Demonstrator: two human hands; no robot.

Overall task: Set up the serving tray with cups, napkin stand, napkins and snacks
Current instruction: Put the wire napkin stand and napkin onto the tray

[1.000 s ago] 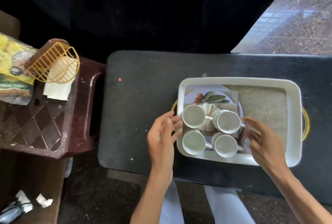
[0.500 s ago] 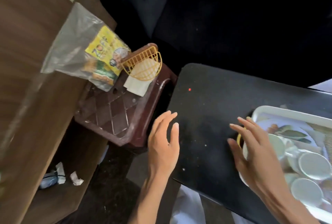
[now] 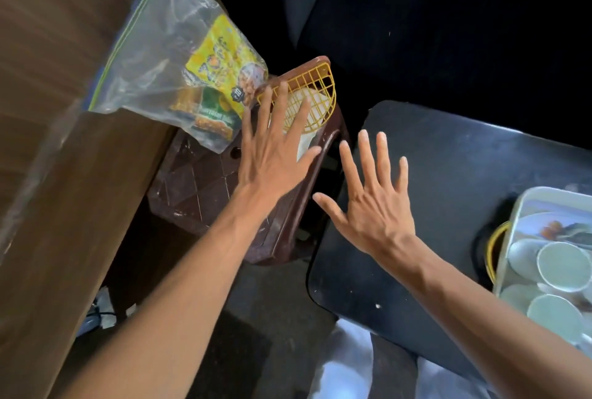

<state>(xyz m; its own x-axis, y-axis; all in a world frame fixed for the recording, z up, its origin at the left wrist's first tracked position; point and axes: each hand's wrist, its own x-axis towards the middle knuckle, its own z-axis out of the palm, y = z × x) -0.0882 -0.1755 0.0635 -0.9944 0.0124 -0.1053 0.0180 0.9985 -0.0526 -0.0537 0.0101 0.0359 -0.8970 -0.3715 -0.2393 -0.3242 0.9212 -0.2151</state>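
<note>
Yellow wire napkin stand (image 3: 320,86), with white napkins (image 3: 317,103) inside, is overlapped by the spread fingers (image 3: 279,104) of the left hand (image 3: 272,161); the right hand (image 3: 376,209) is held splayed nearby, empty.

Two bare hands are showing: the left hand (image 3: 275,158) and the right hand (image 3: 376,209). One yellow wire-grid napkin stand (image 3: 315,78) is sitting on one dark brown plastic stool (image 3: 198,180), holding white paper napkins (image 3: 318,107) too stacked to count. One clear plastic zip bag (image 3: 160,55) is carrying at least two packets, one yellow snack packet (image 3: 221,59) and one green snack packet (image 3: 214,110). One white rectangular tray (image 3: 541,193) is lying on one black table (image 3: 448,174), showing two white ceramic cups (image 3: 559,265) plainly; further pale shapes are blurring together.
</note>
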